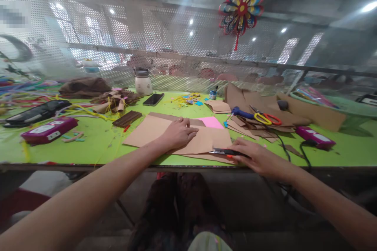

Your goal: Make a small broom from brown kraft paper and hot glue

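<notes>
My left hand [177,133] lies flat, fingers stretched out, on a brown cardboard sheet [153,131] spread over the green table [97,145]. My right hand [255,156] is at the table's front edge, fingers closed on a utility knife [224,151] whose blade end rests on the cardboard's right corner. A pink paper square [211,122] peeks out just behind the cardboard.
Scissors with blue [242,113] and red-yellow [266,118] handles lie on a cardboard pile [312,111] at right. A phone [153,99], a white jar [143,82], pink boxes [48,130], a black cable [302,153] and coloured paper strips [26,94] surround the work area. A perforated screen [118,39] backs the table.
</notes>
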{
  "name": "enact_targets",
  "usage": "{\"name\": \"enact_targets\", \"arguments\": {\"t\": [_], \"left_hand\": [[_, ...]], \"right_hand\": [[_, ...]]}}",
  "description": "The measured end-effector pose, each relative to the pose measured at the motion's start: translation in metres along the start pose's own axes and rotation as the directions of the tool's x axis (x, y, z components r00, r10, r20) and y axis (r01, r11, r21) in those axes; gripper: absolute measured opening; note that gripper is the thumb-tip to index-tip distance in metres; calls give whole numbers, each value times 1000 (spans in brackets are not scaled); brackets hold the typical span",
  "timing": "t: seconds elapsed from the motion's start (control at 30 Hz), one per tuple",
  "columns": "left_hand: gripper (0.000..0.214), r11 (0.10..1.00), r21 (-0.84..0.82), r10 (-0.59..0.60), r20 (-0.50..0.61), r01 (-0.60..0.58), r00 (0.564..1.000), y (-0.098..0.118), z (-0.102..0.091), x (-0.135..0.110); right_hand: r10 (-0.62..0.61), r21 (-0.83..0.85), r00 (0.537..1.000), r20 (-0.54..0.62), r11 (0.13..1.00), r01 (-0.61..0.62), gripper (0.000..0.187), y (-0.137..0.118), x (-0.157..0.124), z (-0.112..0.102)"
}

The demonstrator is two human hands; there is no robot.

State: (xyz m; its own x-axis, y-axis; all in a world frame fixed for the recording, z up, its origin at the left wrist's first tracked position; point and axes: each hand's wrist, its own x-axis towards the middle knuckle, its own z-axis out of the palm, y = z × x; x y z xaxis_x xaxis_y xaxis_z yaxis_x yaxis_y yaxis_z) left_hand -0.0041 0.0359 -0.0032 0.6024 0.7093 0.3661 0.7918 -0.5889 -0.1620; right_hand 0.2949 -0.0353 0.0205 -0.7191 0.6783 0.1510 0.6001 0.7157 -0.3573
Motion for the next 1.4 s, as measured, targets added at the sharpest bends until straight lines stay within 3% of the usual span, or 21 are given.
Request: {"name": "enact_targets", "arguments": {"t": [0.13, 0.43, 0.77, 1.0, 1.2, 1.4], "left_hand": [[42, 1000, -3, -13, 0, 13, 1000, -1, 2, 0], [41, 1000, -7, -9, -11, 9, 1000, 1, 2, 0], [41, 999, 41, 21, 33, -22, 999, 8, -9, 3], [44, 998, 58, -6, -20, 7, 1000, 15, -6, -4], [44, 999, 27, -44, -16, 44, 999, 19, -5, -5], [42, 999, 40, -32, -12, 32, 999, 18, -6, -4]], "right_hand": [[-8, 15, 1000, 2, 1000, 8, 33, 2, 2, 1], [10, 20, 1000, -10, 1000, -10, 32, -4, -22, 2], [22, -41, 997, -71, 999, -25, 32, -3, -8, 7], [-41, -15, 998, -38, 999, 41, 35, 2, 3, 6], [-40, 57, 999, 30, 998, 38, 36, -6, -13, 2], [-45, 88, 999, 0, 995, 45, 36, -13, -15, 2]]}}
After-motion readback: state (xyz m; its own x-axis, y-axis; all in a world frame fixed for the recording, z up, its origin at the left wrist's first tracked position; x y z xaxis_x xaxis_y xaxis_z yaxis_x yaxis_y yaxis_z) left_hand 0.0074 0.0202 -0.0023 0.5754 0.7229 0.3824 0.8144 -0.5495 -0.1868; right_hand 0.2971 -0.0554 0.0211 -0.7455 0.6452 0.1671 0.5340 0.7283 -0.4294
